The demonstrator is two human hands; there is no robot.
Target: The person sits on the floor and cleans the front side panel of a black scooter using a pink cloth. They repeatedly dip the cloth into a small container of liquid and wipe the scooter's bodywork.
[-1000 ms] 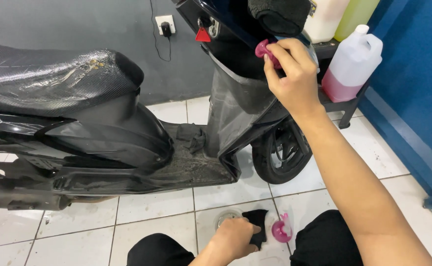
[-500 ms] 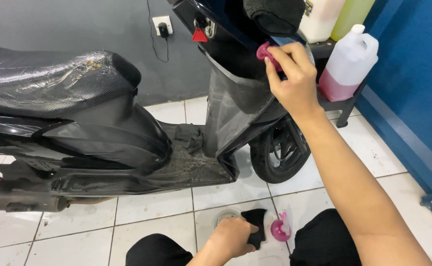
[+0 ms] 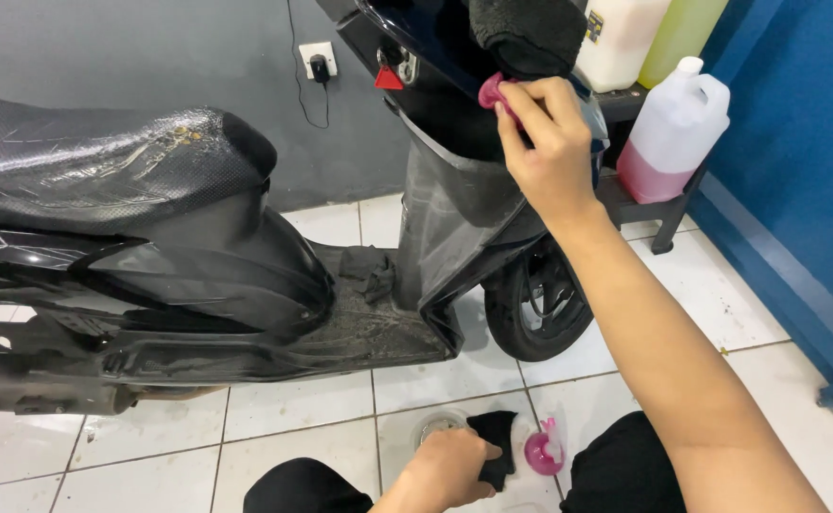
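A black scooter stands side-on before me on the white tiled floor. My right hand is raised against the scooter's front leg shield and grips a small pink applicator pad, pressed to the black panel. Low between my knees, my left hand rests on a black cloth lying on the floor. A small pink-lidded container sits right beside the cloth. A round floor drain lies just behind the left hand.
A white jug with pink liquid stands on a low black rack at the right, with two more bottles behind. A blue wall closes the right side. A dark rag lies on the footboard. A wall socket is on the grey wall.
My right hand with the pink pad has stayed on the front panel, shifting only slightly. The left hand stays on the black cloth.
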